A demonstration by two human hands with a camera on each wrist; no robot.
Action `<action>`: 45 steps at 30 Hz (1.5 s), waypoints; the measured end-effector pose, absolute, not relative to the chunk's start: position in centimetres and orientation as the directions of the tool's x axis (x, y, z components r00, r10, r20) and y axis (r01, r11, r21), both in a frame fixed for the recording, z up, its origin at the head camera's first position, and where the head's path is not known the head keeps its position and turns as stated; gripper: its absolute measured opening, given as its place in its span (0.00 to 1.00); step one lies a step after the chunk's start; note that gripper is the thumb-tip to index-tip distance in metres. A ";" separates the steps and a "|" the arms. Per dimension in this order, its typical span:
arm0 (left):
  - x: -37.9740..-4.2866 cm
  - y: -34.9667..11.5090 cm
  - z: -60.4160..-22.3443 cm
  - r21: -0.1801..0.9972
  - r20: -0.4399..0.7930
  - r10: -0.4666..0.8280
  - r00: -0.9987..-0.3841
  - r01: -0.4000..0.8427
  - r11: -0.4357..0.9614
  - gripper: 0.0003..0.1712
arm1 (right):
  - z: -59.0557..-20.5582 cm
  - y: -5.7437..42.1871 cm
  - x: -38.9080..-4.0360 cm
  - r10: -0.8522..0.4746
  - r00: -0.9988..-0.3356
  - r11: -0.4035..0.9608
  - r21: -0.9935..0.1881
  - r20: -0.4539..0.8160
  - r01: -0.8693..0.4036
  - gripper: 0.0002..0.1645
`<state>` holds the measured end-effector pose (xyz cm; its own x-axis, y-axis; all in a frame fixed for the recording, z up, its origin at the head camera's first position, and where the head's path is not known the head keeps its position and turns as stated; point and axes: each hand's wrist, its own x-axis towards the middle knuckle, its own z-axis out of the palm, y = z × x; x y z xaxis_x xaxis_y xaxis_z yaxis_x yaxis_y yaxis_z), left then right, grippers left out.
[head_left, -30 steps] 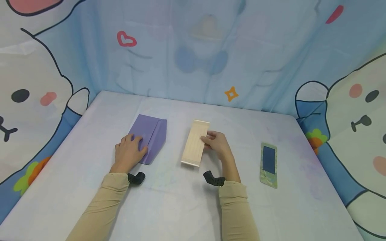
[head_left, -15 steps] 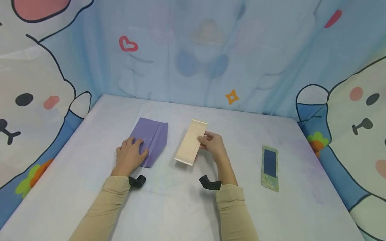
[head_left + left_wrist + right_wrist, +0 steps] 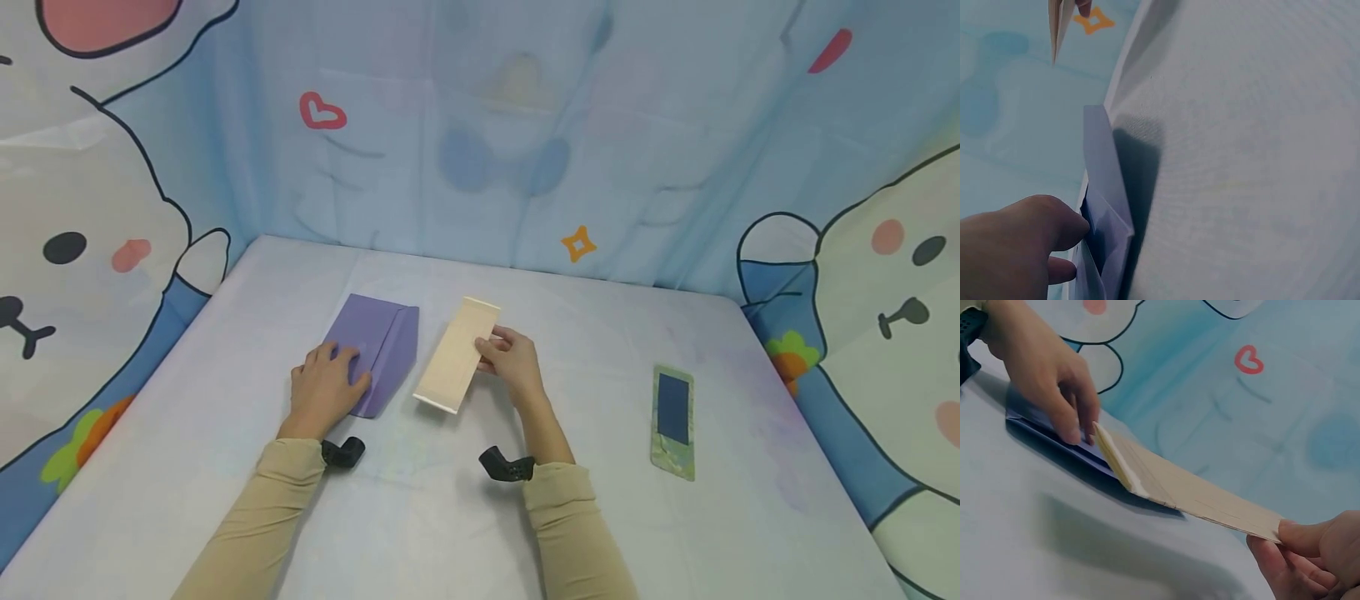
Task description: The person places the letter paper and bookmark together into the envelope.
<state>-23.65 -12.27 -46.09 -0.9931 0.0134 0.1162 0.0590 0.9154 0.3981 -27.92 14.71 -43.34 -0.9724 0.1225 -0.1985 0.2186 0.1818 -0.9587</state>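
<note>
At ten o'clock on the table (image 3: 420,533), the left hand (image 3: 324,392) rests on a purple envelope (image 3: 393,346), fingers loosely spread. Right hand (image 3: 513,358) pinches a pale panel (image 3: 454,354), raised, at the envelope's three o'clock; green card (image 3: 672,417) lies at the table's three.

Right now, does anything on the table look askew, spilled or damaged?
Nothing looks spilled or damaged. The beige panel is tilted, but that seems natural: the right hand holds it above the table. The purple envelope lies under the left hand; the green card lies apart.
</note>
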 end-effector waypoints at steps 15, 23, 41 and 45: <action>-23.6 -12.3 -46.0 0.394 0.129 0.017 -0.992 0.067 0.917 0.29 | -44.1 11.7 -27.2 0.150 -0.978 0.106 -0.981 -0.147 0.164 0.31; -23.6 -12.3 -45.9 0.397 0.127 0.016 -0.992 0.065 0.915 0.29 | -44.5 10.7 -26.8 0.118 -0.985 0.059 -0.990 -0.122 0.130 0.32; -23.8 -12.2 -46.2 0.393 0.119 0.011 -0.993 0.057 0.918 0.30 | -45.8 8.6 -25.9 0.204 -0.978 0.278 -0.960 0.052 0.007 0.37; -23.7 -12.3 -46.3 0.395 0.127 0.015 -0.992 0.064 0.916 0.30 | -46.2 8.4 -25.6 0.162 -0.983 0.320 -0.947 0.082 -0.026 0.40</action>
